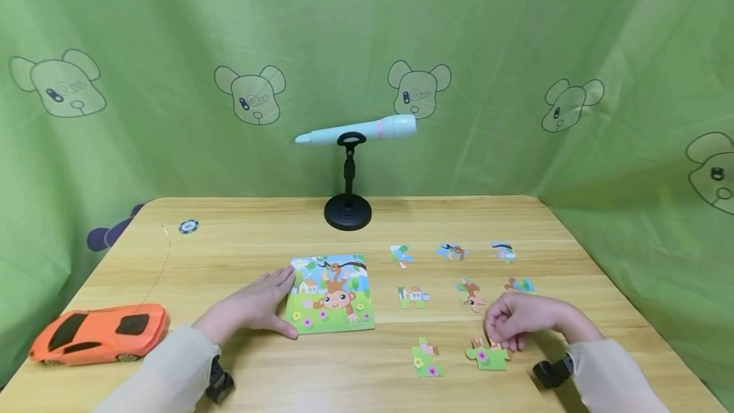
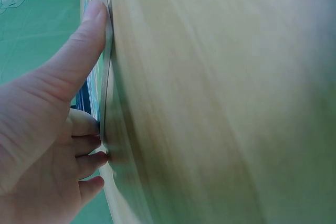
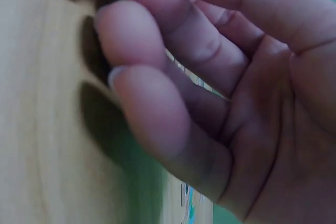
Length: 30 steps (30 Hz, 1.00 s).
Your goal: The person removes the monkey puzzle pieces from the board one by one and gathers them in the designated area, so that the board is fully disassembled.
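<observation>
My left hand point(image 1: 260, 301) rests along the left edge of a square monkey picture board point(image 1: 335, 295), thumb near its lower left corner and fingers by the upper left. In the left wrist view the straight thumb point(image 2: 86, 38) lies against the board's thin edge. My right hand point(image 1: 518, 317), fingers curled, pinches the upper part of a green puzzle piece point(image 1: 490, 359) with a purple flower; the fingertips hide part of it. Beside it lies another green puzzle piece point(image 1: 427, 362). In the right wrist view the curled fingers point(image 3: 152, 103) hang close over the tabletop.
More puzzle pieces lie in rows, including a house piece point(image 1: 413, 297) and a monkey-face piece point(image 1: 471, 295). An orange toy car point(image 1: 100, 334) is at left, a poker chip point(image 1: 188, 227) behind it. A blue toy microphone point(image 1: 367, 129) sits on a black stand point(image 1: 348, 211) before a green curtain point(image 1: 487, 30).
</observation>
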Available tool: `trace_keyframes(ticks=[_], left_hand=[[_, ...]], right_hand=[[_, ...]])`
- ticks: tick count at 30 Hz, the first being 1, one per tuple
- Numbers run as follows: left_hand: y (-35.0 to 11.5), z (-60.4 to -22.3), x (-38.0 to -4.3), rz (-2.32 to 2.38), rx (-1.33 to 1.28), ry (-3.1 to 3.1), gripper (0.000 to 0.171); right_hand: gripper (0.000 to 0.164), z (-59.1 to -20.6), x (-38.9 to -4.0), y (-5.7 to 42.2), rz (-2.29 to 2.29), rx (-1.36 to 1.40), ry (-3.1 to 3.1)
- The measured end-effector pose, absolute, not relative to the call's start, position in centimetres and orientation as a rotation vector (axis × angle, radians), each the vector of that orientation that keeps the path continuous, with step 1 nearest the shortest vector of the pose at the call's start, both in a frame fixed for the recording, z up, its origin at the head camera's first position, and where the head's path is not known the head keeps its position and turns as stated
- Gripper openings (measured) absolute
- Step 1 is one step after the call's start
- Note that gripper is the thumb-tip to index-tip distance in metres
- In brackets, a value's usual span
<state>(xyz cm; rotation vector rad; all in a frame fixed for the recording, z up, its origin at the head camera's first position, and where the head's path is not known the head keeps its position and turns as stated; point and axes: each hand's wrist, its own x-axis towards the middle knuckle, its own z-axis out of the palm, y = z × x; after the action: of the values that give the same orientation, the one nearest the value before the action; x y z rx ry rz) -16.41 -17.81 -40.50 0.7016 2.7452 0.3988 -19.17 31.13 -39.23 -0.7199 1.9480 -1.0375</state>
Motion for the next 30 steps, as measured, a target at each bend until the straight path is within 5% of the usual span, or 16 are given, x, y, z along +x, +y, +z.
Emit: trace_keyframes(ticks=[17, 30], left_hand=[[-17.8, -40.5, -16.4, 0.403, 0.692, 2.740, 0.113], [-17.8, -40.4, -16.3, 0.397, 0.690, 2.741, 0.112]], right_hand=[[0.011, -38.9, -20.1, 30.5, -1.087, -0.741, 1.993], [0.024, -38.1, -22.4, 24.3, -1.024, -0.844, 2.147]])
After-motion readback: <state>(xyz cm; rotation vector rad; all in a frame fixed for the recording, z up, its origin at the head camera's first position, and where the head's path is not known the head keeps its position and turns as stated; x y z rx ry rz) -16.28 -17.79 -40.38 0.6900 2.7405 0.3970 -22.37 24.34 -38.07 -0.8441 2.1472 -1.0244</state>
